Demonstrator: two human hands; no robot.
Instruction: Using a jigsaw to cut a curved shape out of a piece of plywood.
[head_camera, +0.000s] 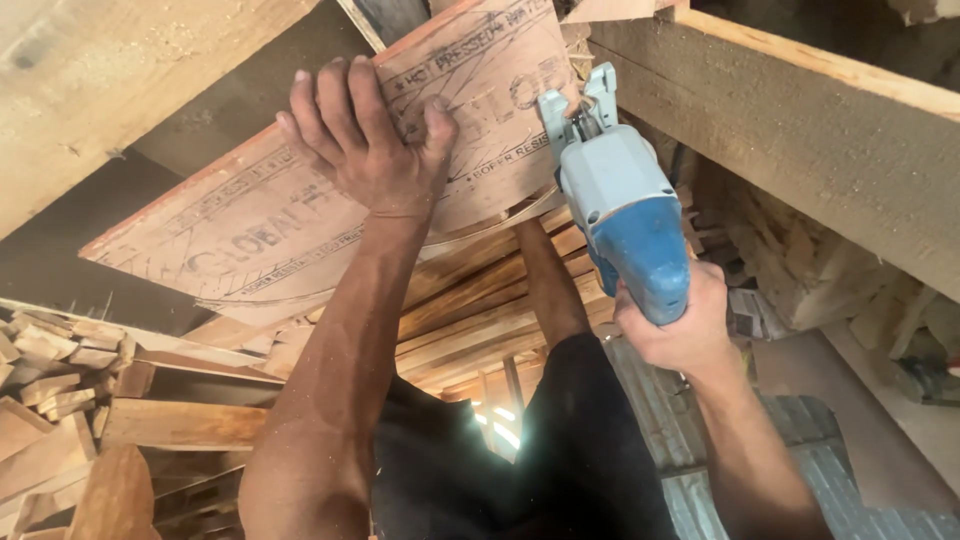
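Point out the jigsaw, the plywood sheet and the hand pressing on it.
jigsaw (630, 210): head view, on its blue-grey body.
plywood sheet (250, 235): head view, on its bare printed face.
left hand (375, 155): head view, on its back.

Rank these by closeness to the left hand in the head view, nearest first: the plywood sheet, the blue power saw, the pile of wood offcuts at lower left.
1. Plywood sheet: directly under the left hand, which presses flat on it.
2. Blue power saw: to the right, at the sheet's edge, held by the right hand.
3. Pile of wood offcuts: farthest, low at the left edge.
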